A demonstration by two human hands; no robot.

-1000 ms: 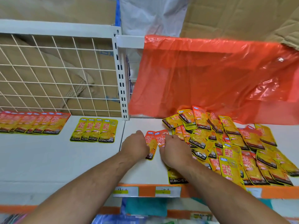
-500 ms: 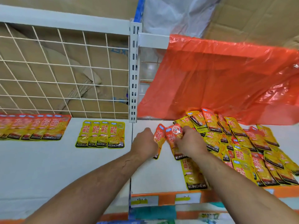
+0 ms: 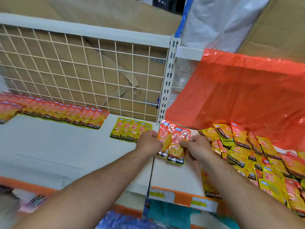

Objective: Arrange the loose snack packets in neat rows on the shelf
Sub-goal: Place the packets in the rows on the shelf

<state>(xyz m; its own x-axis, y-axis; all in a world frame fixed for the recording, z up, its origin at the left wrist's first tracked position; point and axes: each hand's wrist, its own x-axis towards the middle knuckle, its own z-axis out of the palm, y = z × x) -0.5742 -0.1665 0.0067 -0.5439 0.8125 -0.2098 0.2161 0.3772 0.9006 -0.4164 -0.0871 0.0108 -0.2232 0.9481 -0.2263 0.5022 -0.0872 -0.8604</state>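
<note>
Both hands are gripping. The left hand [image 3: 148, 143] curls its fingers round the left edge of one orange-topped packet [image 3: 165, 138]. The right hand [image 3: 196, 149] pinches the right edge of a second orange-topped packet [image 3: 177, 146], which overlaps the first. These two packets sit just below the foot of the slotted upright post [image 3: 168, 80], over the seam between two shelf boards. I cannot tell whether they touch the boards.

Just left of the post's foot lies a row of four yellow packets [image 3: 130, 132], side by side and overlapping, with its right end behind the left hand. Farther left of the post runs a long row of orange-topped packets [image 3: 66, 114], lapped like shingles and too blurred to count. Right of the post spreads a loose pile of packets [image 3: 247, 154], yellow and orange mixed, lying at all angles and too tangled to count. A lone yellow packet [image 3: 209, 187] lies below and right of the post at the shelf's front edge, partly under the right forearm.

All of this rests on a white shelf [image 3: 57, 154] fronted by an orange price strip [image 3: 178, 195] with small labels. Left of the post a white wire grid [image 3: 82, 71] backs the shelf, with cardboard [image 3: 99, 14] behind it. Right of the post an orange plastic sheet [image 3: 239, 96] drapes down to the pile.
</note>
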